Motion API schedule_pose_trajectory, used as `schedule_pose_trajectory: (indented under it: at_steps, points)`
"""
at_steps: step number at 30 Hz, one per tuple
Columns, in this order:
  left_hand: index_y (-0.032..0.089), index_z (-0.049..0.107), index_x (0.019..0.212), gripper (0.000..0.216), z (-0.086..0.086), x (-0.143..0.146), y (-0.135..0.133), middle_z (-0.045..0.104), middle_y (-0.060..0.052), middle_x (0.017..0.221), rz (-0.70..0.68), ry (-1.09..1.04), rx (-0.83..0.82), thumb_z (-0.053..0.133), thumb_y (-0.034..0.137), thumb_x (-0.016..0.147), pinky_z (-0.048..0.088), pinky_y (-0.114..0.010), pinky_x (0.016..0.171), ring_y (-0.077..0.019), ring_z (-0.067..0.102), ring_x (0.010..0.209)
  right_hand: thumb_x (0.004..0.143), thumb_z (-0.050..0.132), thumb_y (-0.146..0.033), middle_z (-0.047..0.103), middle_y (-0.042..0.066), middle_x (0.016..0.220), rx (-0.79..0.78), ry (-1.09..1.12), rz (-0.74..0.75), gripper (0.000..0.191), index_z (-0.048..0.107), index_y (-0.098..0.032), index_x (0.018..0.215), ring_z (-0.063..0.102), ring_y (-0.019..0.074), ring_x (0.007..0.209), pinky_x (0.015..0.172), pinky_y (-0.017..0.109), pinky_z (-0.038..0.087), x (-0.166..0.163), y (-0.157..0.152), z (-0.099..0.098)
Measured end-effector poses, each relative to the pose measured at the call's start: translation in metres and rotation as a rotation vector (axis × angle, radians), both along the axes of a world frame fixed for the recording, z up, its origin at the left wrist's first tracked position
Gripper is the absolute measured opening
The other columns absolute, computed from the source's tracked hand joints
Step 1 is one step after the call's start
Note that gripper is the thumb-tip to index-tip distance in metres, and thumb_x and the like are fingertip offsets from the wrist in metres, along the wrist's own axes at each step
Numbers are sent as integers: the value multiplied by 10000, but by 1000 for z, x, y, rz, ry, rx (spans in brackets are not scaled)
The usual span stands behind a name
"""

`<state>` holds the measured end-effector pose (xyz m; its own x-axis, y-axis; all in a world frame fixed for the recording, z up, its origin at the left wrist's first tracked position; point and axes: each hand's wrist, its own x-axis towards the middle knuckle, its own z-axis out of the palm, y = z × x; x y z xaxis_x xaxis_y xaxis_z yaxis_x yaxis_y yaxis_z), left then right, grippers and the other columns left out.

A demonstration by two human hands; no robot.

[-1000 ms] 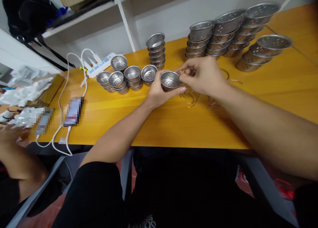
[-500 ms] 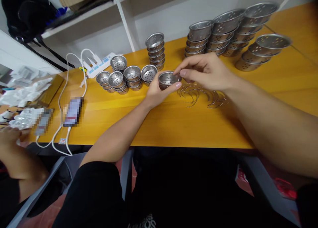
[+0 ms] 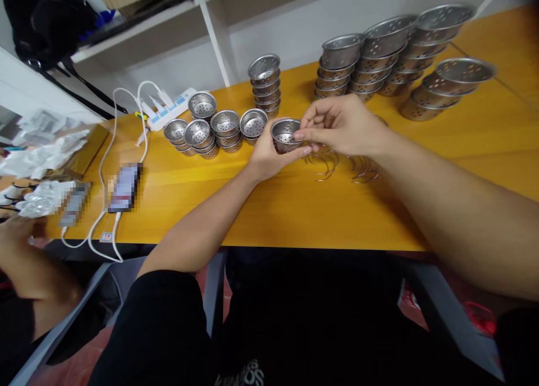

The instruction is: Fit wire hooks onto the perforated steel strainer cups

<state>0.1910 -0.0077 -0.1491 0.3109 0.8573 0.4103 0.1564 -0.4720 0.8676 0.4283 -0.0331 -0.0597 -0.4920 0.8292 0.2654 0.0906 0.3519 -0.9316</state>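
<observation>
On the yellow wooden table [image 3: 261, 217], a phone [image 3: 125, 187] lies left, white shelving [image 3: 211, 35] behind. Mid-table, the left hand [image 3: 265, 159] curls around a perforated cup [image 3: 283, 132]; the right hand [image 3: 339, 125] presses its fingertips together at the rim, any catch unclear, wood stretching to the front edge. Cup stacks [image 3: 385, 55] line the back right.
</observation>
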Motion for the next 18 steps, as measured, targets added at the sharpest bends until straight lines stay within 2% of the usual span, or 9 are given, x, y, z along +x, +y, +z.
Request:
schedule_pose_trajectory:
  at_steps: [4, 7, 10, 15, 18]
  points:
    - [249, 656, 1578, 1008, 2, -1, -1, 811, -121, 1508, 13, 27, -4, 1193, 703, 856, 618, -692, 1476, -389, 811, 1551, 820, 1208, -804, 743, 14, 730, 15, 4, 5, 644, 774, -340, 925, 618, 241, 636, 635, 487, 566, -2, 0, 0]
    - [256, 655, 1584, 1004, 4, -2, -2, 800, -120, 1509, 13, 45, -15, 1184, 715, 865, 593, -680, 1487, -395, 786, 1569, 842, 1191, -824, 728, 7, 703, 12, 0, 1, 620, 784, -362, 913, 588, 241, 634, 654, 508, 558, -2, -2, 1]
    - [253, 651, 1591, 1005, 5, -2, -3, 785, -129, 1509, 3, 45, -15, 1169, 730, 874, 568, -685, 1500, -410, 759, 1595, 875, 1177, -828, 736, 16, 711, 3, 3, -5, 593, 798, -374, 923, 596, 256, 673, 685, 529, 578, -2, -5, 2]
    - [263, 658, 1610, 970, 6, -2, -4, 785, -128, 1491, -3, 32, -19, 1123, 762, 921, 573, -694, 1493, -407, 761, 1584, 841, 1185, -850, 742, 18, 692, 22, -18, -18, 644, 796, -339, 894, 597, 239, 642, 621, 485, 562, -3, -3, 0]
    - [257, 652, 1629, 997, 3, -2, -3, 784, -136, 1514, -8, 48, -15, 1121, 774, 917, 574, -700, 1497, -412, 758, 1605, 891, 1170, -822, 796, 46, 771, 7, -38, -15, 595, 823, -340, 928, 642, 265, 702, 683, 510, 614, -1, 0, -3]
